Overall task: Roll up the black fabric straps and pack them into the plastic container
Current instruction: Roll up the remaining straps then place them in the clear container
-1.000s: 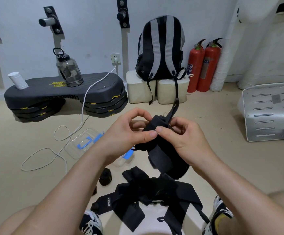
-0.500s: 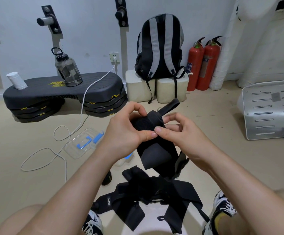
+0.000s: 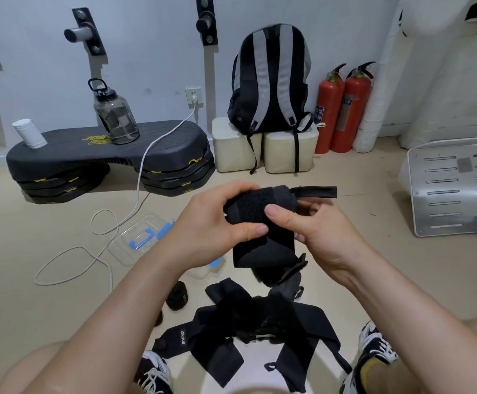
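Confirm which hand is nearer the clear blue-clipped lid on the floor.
Left. The left hand grips the rolled strap just right of the lid; the right hand holds the strap's far side, farther right.

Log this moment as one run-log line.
step: rolling | left hand: grips strap roll | right hand: pinches roll | tail: hanging | other straps: floor

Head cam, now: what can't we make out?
plastic container: head view, mostly behind the left forearm; contents unseen.
held strap: head view, roll's core covered by left hand and right hand.
strap pile: head view, tangled black on black; count unclear.
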{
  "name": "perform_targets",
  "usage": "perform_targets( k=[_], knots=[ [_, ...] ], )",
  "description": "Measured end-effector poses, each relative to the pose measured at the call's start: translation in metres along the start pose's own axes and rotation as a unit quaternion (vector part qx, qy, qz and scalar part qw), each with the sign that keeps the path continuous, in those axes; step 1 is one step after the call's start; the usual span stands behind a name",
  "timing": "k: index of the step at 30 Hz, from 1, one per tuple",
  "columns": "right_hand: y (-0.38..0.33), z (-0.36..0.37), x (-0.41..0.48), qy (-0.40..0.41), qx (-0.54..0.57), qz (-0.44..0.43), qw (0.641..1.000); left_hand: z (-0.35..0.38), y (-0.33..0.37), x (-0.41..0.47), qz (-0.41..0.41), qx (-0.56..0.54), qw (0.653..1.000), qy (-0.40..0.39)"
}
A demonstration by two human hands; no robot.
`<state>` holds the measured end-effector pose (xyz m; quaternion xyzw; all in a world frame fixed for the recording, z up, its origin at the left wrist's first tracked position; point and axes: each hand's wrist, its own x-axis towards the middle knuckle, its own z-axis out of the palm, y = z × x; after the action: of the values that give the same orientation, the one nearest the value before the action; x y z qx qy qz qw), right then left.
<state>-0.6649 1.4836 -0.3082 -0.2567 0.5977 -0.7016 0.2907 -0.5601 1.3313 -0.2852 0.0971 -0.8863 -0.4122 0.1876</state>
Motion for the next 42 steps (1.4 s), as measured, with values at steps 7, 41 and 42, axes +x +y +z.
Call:
perform_targets(
  k=[7,41,42],
  knots=[
    [-0.026,-0.034,0.01,-0.11,-0.106,0.053,0.987,-0.008,-0.008,0.001,0.022,0.088,0.991,-0.097],
    [-0.03,-0.052,0.012,-0.068,-0.164,-0.011,0.984,0.033,-0.004,-0.001,-0.02,-0.109,0.992,0.054],
    [-0.029,-0.052,0.012,-0.072,-0.168,-0.016,0.983,0.035,-0.003,-0.001,-0.037,-0.111,0.993,0.025]
  ],
)
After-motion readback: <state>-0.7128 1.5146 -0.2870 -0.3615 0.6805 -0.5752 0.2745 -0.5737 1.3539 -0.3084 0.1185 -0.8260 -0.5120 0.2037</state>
